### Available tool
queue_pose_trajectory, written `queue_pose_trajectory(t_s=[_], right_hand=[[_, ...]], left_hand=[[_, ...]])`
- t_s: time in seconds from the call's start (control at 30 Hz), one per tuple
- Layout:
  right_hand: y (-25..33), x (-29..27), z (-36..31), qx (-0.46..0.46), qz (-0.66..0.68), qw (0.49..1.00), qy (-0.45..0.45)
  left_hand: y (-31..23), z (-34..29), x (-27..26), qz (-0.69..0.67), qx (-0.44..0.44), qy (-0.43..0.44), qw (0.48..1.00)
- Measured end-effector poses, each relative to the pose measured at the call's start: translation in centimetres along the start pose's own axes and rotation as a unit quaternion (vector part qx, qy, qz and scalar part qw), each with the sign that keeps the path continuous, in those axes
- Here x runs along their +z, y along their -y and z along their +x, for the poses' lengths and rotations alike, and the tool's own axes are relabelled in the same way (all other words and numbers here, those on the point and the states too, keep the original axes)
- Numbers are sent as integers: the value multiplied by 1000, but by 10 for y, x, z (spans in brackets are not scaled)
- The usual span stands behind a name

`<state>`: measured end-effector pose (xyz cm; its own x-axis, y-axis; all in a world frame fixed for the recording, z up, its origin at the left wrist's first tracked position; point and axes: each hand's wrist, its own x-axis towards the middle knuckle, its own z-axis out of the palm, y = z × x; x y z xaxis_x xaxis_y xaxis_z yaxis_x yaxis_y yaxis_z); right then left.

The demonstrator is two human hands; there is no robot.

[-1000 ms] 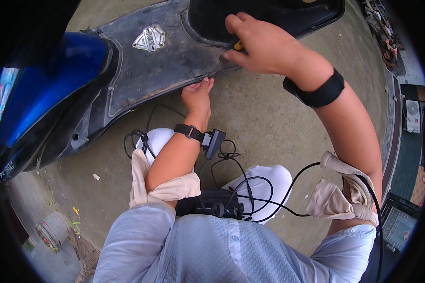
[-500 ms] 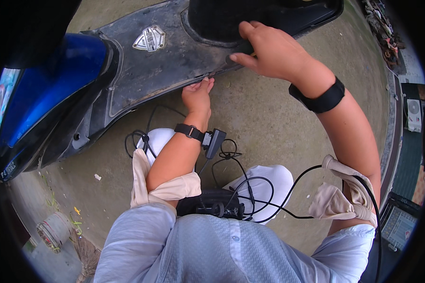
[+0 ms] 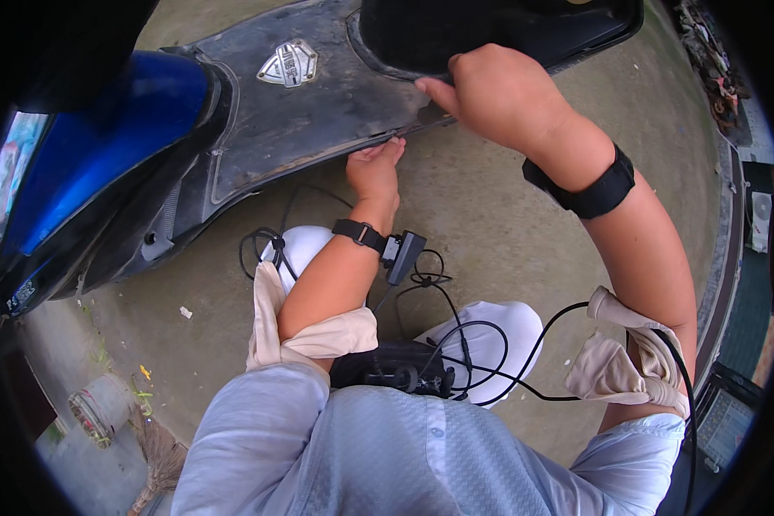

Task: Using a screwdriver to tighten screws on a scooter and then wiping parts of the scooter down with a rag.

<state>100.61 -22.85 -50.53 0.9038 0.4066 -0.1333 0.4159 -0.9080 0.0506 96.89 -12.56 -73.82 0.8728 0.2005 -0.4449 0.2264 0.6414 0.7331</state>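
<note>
Black scooter panel point(image 3: 318, 120) lies on concrete; the left hand point(image 3: 374, 168) curls its pressed-together fingers under its near edge, the right hand point(image 3: 499, 95) grips the same edge, fingers closed.

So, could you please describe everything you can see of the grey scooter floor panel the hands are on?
The grey floor panel looks like dull, scuffed plastic, dusty and streaked, with a small silvery emblem near its top. It lies tipped over concrete ground, between blue bodywork and a black seat. The left hand touches its lower edge from beneath; the right hand grips that edge further along.
</note>
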Motion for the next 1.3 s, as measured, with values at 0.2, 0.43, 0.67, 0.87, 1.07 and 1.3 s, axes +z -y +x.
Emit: queue_pose_trajectory(t_s=[0.2,0.43,0.67,0.87,1.07,1.3], right_hand=[[-25,18,-1,-94,117,980,-134],[-21,2,-4,-240,260,935,-26],[-15,8,-6,-158,79,981,-85],[-10,11,1,36,1,994,-100],[-26,29,2,-182,99,963,-173],[-22,2,-11,-233,41,971,-25]], left_hand=[[5,1,0,1,26,8,1000],[3,-2,3,5,16,-6,1000],[0,-3,4,-9,18,-2,1000],[9,4,0,13,29,-7,999],[-3,-2,3,6,10,-17,1000],[-3,-3,2,6,-16,-28,999]])
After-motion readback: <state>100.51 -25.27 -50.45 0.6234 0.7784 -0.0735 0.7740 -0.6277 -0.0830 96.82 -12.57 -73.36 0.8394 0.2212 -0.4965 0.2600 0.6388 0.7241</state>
